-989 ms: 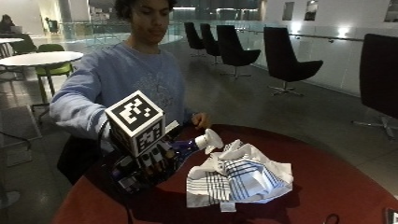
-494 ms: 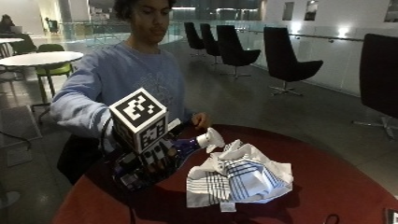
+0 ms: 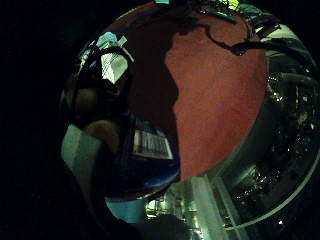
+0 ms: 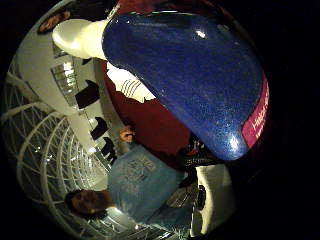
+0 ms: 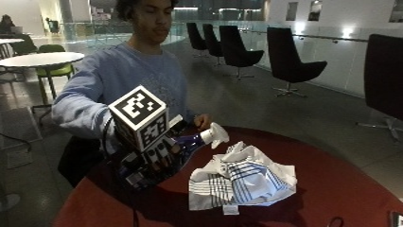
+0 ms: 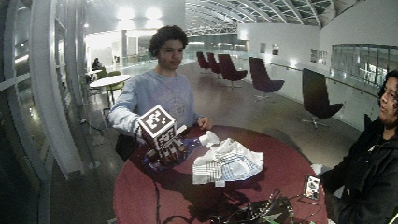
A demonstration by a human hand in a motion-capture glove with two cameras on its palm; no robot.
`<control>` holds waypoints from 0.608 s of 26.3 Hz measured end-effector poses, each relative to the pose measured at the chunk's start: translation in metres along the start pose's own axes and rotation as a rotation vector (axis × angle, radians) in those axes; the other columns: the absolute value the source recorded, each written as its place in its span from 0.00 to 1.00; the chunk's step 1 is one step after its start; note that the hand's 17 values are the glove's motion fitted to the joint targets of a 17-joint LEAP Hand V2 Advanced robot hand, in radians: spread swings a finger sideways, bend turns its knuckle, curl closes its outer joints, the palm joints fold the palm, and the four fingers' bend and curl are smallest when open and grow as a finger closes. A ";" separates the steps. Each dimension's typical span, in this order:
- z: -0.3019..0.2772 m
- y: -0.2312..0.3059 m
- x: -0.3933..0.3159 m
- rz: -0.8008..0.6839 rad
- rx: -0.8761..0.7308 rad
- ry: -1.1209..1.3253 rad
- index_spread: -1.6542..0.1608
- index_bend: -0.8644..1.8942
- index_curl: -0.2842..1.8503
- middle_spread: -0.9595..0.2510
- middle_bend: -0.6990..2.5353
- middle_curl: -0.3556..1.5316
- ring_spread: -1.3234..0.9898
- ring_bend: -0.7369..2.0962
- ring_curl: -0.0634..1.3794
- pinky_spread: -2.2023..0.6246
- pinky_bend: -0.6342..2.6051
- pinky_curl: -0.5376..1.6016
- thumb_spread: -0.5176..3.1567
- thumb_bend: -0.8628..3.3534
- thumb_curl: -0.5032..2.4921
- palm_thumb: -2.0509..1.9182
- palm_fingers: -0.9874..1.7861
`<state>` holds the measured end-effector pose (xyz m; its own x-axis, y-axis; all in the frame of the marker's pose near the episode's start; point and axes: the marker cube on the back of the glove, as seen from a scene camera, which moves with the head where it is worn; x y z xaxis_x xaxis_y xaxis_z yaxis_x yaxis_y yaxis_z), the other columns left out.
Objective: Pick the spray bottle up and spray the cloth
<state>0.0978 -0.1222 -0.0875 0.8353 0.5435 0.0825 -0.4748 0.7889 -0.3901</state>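
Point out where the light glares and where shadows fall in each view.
Thumb side palm view: bright glints on the blue spray bottle. Little finger side palm view: a dark shadow crosses the red table. Outside view: the cloth casts a shadow beneath it, wall lamps glare behind.

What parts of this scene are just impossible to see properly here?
- Gloved right hand: in the outside view the marker rig covers its fingers on the spray bottle.
- Bottle's trigger: hidden in every view.
- Bottle label: cut off by the thumb side palm view's edge.
- Cloth: its folds hide what lies beneath.
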 end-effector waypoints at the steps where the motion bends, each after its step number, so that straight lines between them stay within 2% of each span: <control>1: 0.000 0.001 -0.004 -0.019 0.021 -0.020 0.76 0.34 0.21 0.75 0.30 0.41 0.56 0.46 0.31 0.81 0.33 0.42 0.38 0.20 0.37 0.75 0.70; 11: 0.008 0.014 -0.097 -0.397 0.336 -0.443 0.76 0.34 0.20 0.75 0.30 0.42 0.56 0.46 0.31 0.81 0.33 0.42 0.38 0.20 0.37 0.75 0.71; 16: 0.043 0.007 -0.189 -0.598 0.388 -0.621 0.76 0.34 0.20 0.75 0.30 0.42 0.56 0.46 0.31 0.81 0.33 0.42 0.38 0.20 0.37 0.75 0.71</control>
<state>-0.0749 -0.2069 -0.0667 0.7264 -0.0147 0.6871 -0.1674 0.9659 0.1976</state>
